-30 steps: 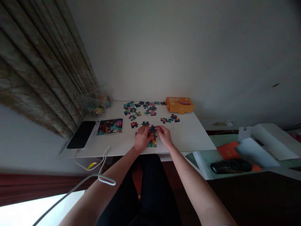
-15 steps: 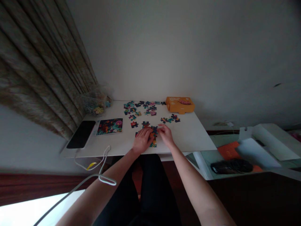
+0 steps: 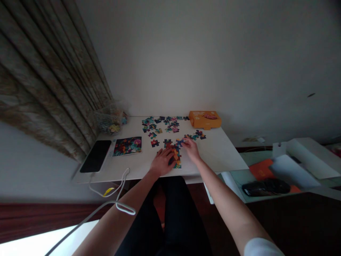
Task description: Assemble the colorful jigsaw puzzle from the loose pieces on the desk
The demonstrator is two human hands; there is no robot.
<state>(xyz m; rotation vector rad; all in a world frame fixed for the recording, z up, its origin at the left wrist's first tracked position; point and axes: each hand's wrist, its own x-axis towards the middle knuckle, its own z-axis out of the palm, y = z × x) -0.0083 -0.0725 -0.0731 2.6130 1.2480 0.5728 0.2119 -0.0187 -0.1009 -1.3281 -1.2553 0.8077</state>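
Note:
My left hand (image 3: 162, 161) lies flat, fingers spread, on a joined block of colourful puzzle pieces (image 3: 176, 156) near the front of the white table (image 3: 218, 153). My right hand (image 3: 191, 148) is just right of that block, with its fingertips pinched on a small puzzle piece (image 3: 180, 142) at the block's upper right corner. Several loose puzzle pieces (image 3: 160, 124) are scattered farther back on the table, and a small cluster (image 3: 196, 135) lies beyond my right hand.
An orange box (image 3: 205, 119) stands at the table's back right. A picture card (image 3: 127, 146) and a black phone (image 3: 95, 160) lie on the left, a clear bag (image 3: 109, 119) behind them. A white cable (image 3: 117, 185) hangs off the front edge. Low furniture with papers (image 3: 282, 167) sits to the right.
My right hand has shifted a little back and right, carrying a piece to the block's upper right corner. My left hand has flattened onto the block. The view has tilted slightly.

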